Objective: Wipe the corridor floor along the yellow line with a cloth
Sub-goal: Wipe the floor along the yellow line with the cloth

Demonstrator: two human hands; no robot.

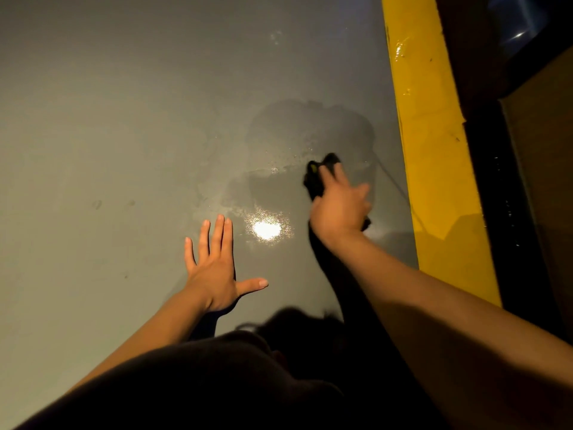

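A dark cloth (316,176) lies bunched on the grey corridor floor (124,119), and my right hand (339,206) presses down on it with fingers curled over the fabric. The cloth sits just left of the wide yellow line (431,144) that runs along the floor's right side. A wet, darker patch (310,131) spreads on the floor beyond the cloth, with a bright light reflection (266,229) nearer to me. My left hand (215,268) lies flat on the floor with fingers spread, to the left of the reflection.
Right of the yellow line runs a black strip (502,212), then a brown surface (539,150). A dark bluish object (517,20) shows at the top right corner. My dark clothing fills the bottom of the view.
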